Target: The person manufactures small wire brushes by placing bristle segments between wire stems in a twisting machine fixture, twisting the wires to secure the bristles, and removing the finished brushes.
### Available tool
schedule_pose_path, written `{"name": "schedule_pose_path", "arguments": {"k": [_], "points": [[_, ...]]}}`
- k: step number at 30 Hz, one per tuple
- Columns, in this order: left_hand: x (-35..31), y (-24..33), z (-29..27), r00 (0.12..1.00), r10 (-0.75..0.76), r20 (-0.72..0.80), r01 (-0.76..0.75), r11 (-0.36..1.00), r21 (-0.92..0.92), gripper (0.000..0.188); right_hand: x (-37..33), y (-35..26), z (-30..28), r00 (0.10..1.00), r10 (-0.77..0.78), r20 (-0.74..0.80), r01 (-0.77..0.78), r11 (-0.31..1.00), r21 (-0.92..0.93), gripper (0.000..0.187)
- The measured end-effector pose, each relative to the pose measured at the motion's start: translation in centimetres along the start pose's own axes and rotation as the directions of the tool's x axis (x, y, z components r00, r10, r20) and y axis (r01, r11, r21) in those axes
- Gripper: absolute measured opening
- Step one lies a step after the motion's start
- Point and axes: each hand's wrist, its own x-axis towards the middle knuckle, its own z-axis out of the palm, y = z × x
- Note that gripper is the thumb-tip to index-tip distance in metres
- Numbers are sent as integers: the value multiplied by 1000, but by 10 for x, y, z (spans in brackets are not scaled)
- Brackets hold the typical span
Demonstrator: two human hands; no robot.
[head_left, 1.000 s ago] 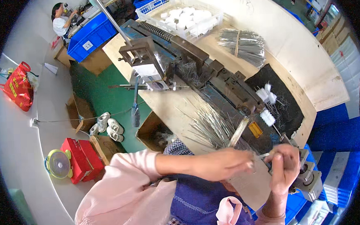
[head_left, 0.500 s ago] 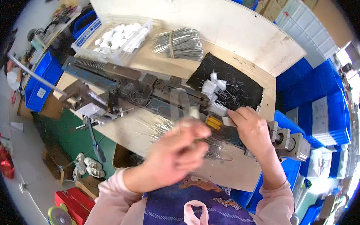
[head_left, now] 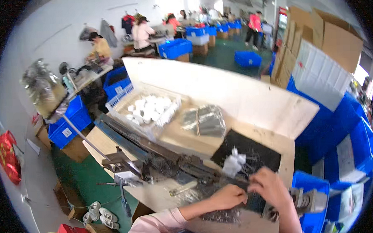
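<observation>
My left hand is at the right end of a long dark metal machine, its fingers curled together in a pinch. Just right of it my right hand is bent with thumb and fingertips drawn together, slightly blurred. Whatever lies between either hand's fingers is too small or hidden. Beyond the hands, a small heap of white-bristled wire brushes rests on a black mat. Loose thin wires lie in front of the machine.
Behind the machine stand a white plastic basket of white round pieces and a banded bundle of metal wires. A pale board walls the bench's back. Blue bins stack at right; a metal cylinder fitting sits nearby. Co-workers sit far off.
The view has tilted up, so the bench sits lower and the room shows. My left hand has moved right, close beside my right hand at the machine's end.
</observation>
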Motion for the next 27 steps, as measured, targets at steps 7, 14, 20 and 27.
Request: {"name": "schedule_pose_path", "arguments": {"k": [7,14,20,27], "points": [[-28,41,-21,966,226,-127,-58,665,745,12,-18,15,32,953,-285,-100,280,958,-59,20],[-48,44,-57,861,478,-174,-46,413,910,14,29,-8,38,921,-252,-296,329,912,246,20],[-98,-14,8,825,-536,-182,164,534,-829,50,51,0,64,953,-232,-195,270,941,204,12],[-84,34,-24,931,-353,-89,42,348,-937,48,44,-1,68,971,-205,-123,225,958,178,16]]}}
